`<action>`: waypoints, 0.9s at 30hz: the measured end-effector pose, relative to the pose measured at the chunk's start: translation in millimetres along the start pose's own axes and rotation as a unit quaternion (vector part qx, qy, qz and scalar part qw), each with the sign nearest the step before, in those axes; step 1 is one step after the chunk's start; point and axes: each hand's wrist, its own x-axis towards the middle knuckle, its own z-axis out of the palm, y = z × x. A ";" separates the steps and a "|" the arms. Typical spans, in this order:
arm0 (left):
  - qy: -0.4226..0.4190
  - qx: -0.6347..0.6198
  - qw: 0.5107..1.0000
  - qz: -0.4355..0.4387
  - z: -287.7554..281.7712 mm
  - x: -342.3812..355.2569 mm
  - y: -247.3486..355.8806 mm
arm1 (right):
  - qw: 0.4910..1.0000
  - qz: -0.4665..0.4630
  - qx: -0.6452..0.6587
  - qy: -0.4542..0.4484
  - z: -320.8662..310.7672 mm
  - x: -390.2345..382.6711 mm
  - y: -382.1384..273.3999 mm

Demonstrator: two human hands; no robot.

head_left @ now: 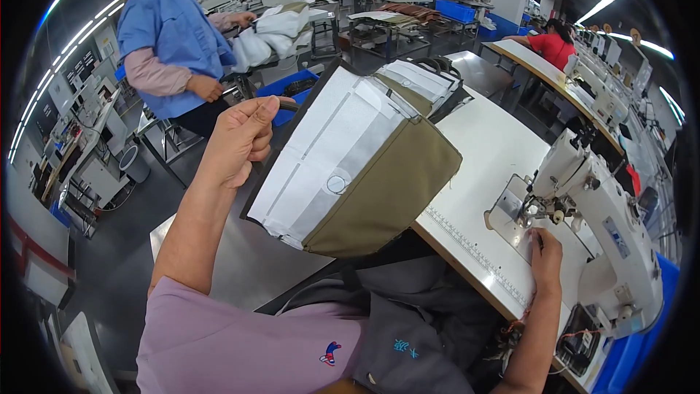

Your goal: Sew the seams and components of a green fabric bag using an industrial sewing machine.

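Observation:
My left hand (244, 138) is raised and closed, pinching a brown strap at the dark edge of a sewn bag piece (372, 175). The piece hangs tilted in front of me, olive fabric on one side and white backing with a round mark on the other. A second white and olive part with dark straps (430, 84) sits behind it, over the table. My right hand (545, 259) rests on the sewing table beside the needle area of a white sewing machine (605, 211). Its fingers are curled around a small dark thing that I cannot make out.
The white sewing table (496, 138) bears a printed ruler along its near edge. A metal side table (248, 263) stands at left. Beyond are a blue bin (292, 87), a person in blue (171, 44) handling white pieces, and a person in red (550, 47).

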 end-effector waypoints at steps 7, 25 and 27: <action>-0.004 -0.022 1.000 -0.018 -13.8 -2.7 -5.4 | 1.000 0.008 0.016 -0.005 -0.2 -0.3 0.5; 0.095 0.291 0.950 -0.056 -109.3 13.7 -54.4 | 0.999 0.006 0.030 -0.041 -4.5 3.8 26.3; 0.103 0.302 0.945 -0.069 -146.1 4.4 -74.8 | 0.998 0.018 0.040 -0.053 -4.2 5.3 34.2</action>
